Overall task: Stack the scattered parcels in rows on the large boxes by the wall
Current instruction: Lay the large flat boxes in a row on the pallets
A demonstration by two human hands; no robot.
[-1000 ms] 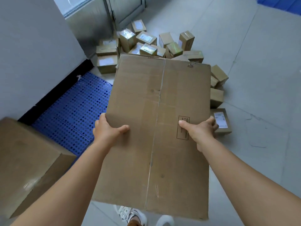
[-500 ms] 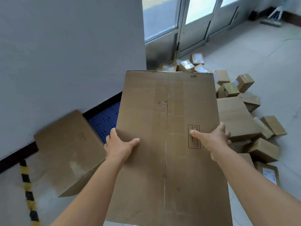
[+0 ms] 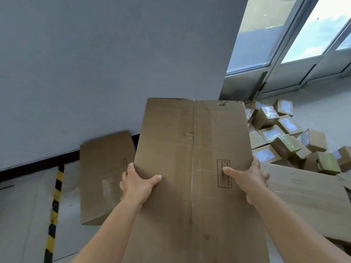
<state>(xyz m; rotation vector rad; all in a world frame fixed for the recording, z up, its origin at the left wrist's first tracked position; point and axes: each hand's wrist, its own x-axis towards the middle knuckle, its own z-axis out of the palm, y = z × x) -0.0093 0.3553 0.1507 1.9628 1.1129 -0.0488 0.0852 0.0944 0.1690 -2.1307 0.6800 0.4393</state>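
Observation:
I hold a large brown cardboard box (image 3: 191, 149) up in front of me, its long top face toward the camera. My left hand (image 3: 137, 184) grips its left edge with the thumb on top. My right hand (image 3: 248, 177) grips its right edge, thumb lying on a printed black rectangle. A second large box (image 3: 103, 175) lies on the floor against the grey wall, to the left. A third large box (image 3: 307, 196) lies flat at the right. Several small scattered parcels (image 3: 284, 135) with white labels are piled on the floor behind it near the door.
A grey wall (image 3: 95, 63) with a black skirting fills the left and centre. A glass door (image 3: 296, 40) with a metal frame stands at the upper right. A yellow-and-black striped line (image 3: 54, 204) runs along the floor at the left.
The view has swung up and left toward the wall while both hands keep the same grip on the large box. The blue pallet is now hidden behind it.

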